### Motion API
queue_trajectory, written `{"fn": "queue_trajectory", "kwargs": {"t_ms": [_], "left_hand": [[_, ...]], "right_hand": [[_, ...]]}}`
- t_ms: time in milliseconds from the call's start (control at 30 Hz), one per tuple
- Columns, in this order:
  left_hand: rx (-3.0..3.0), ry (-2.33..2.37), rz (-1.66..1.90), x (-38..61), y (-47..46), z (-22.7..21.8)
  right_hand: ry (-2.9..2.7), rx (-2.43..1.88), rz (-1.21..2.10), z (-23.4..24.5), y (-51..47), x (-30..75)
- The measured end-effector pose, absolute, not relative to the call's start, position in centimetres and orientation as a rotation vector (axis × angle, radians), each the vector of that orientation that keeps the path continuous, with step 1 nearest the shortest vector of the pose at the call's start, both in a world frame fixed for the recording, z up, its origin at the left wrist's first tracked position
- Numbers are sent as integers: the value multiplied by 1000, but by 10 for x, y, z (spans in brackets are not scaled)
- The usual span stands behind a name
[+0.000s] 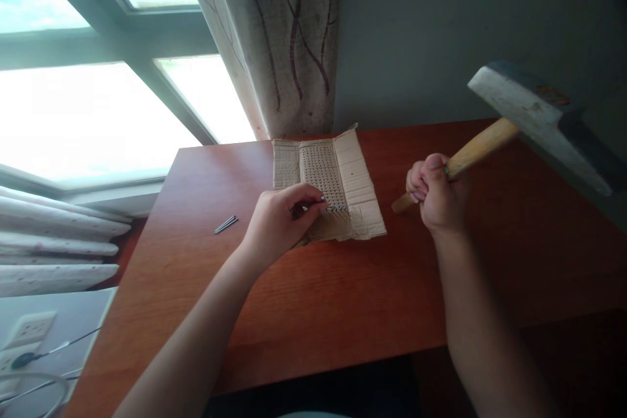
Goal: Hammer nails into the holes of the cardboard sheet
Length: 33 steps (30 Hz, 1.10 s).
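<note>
My right hand (438, 192) is wrapped round the wooden handle of a hammer (519, 98), raised above the right part of the table with its head up and to the right. My left hand (284, 215) is closed in a pinch over the cardboard sheet (362, 189). Between thumb and forefinger shows the small bright head of a nail (323, 198); its shaft is mostly hidden by the fingers. Rows of small dark holes cover the cardboard's middle panel, and a row of small shiny pieces lies just right of my fingertips. Several loose nails (226, 225) lie left of my left hand.
The brown wooden table (333, 300) stands against a grey wall, with a window (73, 117) at the left. A patterned curtain (294, 46) hangs behind the cardboard. At the lower left are a wall socket (34, 326) and cables.
</note>
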<state>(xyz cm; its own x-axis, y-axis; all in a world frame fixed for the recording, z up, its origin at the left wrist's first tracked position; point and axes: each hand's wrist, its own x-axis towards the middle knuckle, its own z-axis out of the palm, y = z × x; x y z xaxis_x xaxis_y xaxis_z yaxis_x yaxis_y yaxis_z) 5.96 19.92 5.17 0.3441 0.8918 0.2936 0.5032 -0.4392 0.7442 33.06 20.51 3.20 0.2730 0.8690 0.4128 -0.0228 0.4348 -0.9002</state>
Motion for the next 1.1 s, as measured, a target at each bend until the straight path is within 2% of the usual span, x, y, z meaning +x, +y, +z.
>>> {"fn": "queue_trajectory", "kwargs": {"t_ms": [500,833,1000,1100], "left_hand": [[2278,1218,919,63,197,56],[2220,1146,908,64,200,54],[2176,1183,923,64,201,52],[2160,1174,916,64,202,51]], "right_hand": [[-1161,-1070,684,34,204,330],[-1176,-965,750,36,204,331],[-1301,-1152,815,45,196,338],[-1508,-1375,709,53,183,344]]}}
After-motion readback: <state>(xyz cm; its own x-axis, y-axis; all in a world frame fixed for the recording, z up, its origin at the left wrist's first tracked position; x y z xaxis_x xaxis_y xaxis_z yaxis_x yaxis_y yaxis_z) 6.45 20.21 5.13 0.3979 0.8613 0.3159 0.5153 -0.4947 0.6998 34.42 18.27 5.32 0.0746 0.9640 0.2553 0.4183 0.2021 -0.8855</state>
